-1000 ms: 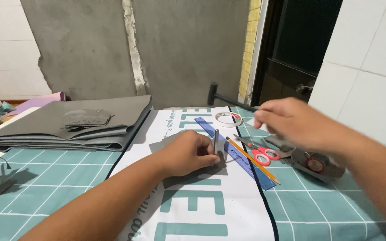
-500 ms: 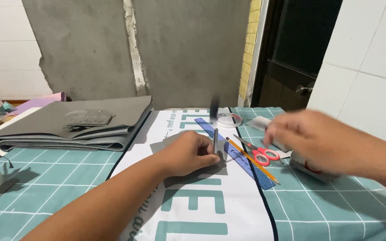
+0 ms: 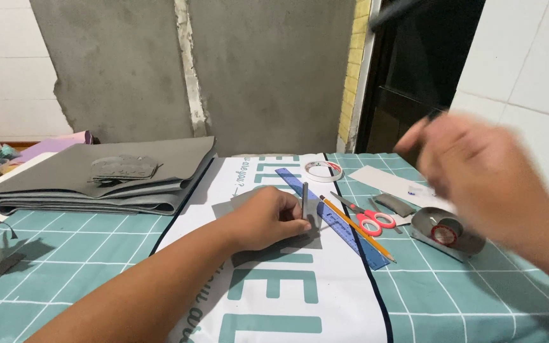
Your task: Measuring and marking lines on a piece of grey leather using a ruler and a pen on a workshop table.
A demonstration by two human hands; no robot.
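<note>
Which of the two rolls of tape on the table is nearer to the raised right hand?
The grey roll with the red core, lying below the right hand. The other, a thin white ring of tape, lies farther left, beyond the blue ruler.

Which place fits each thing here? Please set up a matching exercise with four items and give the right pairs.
Things:
1. metal punch
2. scissors
3. tape roll
4. folded grey sheets

Places:
A. far end of the white banner, beyond the blue ruler
B. held upright by the left hand
C. on the left of the table
D. right of the pencil, red handles

Pairs: 1-B, 2-D, 3-A, 4-C
</note>
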